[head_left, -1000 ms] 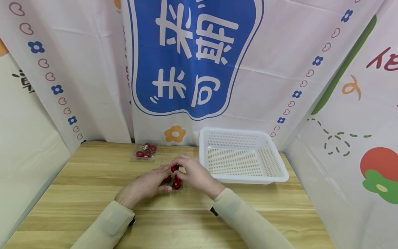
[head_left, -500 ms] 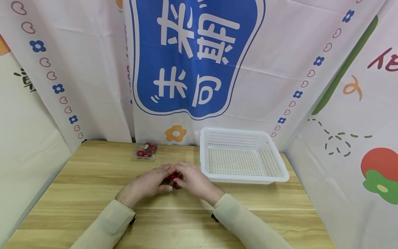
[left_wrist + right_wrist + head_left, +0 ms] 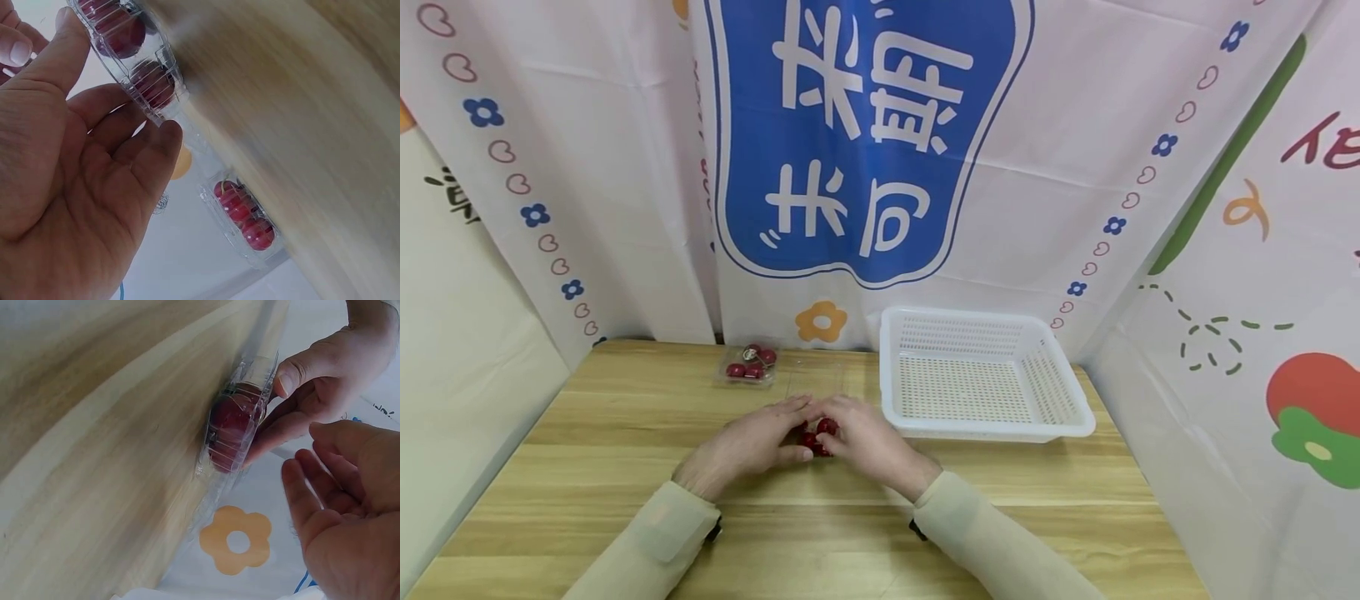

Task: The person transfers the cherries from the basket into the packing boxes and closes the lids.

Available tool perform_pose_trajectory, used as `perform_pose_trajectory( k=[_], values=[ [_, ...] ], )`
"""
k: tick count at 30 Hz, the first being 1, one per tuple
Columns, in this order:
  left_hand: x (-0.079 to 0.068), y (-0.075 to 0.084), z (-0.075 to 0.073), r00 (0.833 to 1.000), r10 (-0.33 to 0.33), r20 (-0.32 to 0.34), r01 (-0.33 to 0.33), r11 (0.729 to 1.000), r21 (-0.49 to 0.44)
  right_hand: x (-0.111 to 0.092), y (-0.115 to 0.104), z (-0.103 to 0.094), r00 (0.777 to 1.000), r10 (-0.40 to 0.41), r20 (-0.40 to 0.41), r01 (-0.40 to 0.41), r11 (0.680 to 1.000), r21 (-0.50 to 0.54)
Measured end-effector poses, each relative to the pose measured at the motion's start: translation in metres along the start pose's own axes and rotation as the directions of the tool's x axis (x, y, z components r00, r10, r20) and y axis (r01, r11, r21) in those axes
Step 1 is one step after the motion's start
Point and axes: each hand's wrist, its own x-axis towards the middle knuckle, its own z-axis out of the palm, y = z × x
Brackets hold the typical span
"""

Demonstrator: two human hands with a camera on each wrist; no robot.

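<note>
In the head view, red cherries (image 3: 827, 427) lie in a clear plastic box between the two hands. My left hand (image 3: 748, 446) steadies that box from the left. In the left wrist view its thumb is at the near side of the clear box (image 3: 175, 78) and its fingers are at the far side. My right hand (image 3: 868, 437) hovers over the box's right side. In the right wrist view its fingers are loosely bent and apart from the box, with nothing between them. The box's clear lid (image 3: 816, 377) lies folded back behind it. The hands hide part of the cherries.
A second clear box (image 3: 748, 367) with several cherries stands at the table's back left. A white perforated basket (image 3: 985, 429) stands at the back right. Behind the wooden table (image 3: 850, 533) hangs a printed curtain (image 3: 1000, 233).
One second ago my right hand held a cherry above the box. It lowered it among the others and let go. My left hand has stayed at the box.
</note>
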Motion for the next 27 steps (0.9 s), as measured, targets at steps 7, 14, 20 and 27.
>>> perform_pose_trajectory(
  k=[7, 14, 20, 27],
  values=[
    [-0.007, 0.002, -0.002, 1.000, -0.012, 0.014, 0.012, 0.999, 0.052, -0.005, -0.005, 0.004, 0.997, 0.034, 0.071, -0.030, 0.998, -0.054],
    [-0.020, 0.003, -0.004, 1.000, 0.008, 0.004, -0.008, 0.995, 0.101, -0.016, -0.006, 0.007, 0.979, 0.110, 0.174, -0.092, 0.990, -0.105],
    [-0.029, 0.004, -0.004, 1.000, 0.023, 0.009, -0.024, 0.989, 0.145, -0.022, -0.004, 0.010, 0.971, 0.124, 0.204, -0.105, 0.989, -0.100],
    [-0.033, 0.008, -0.004, 1.000, 0.022, 0.020, -0.025, 0.975, 0.220, -0.023, -0.002, 0.014, 0.967, 0.154, 0.202, -0.140, 0.987, -0.081]
  ],
)
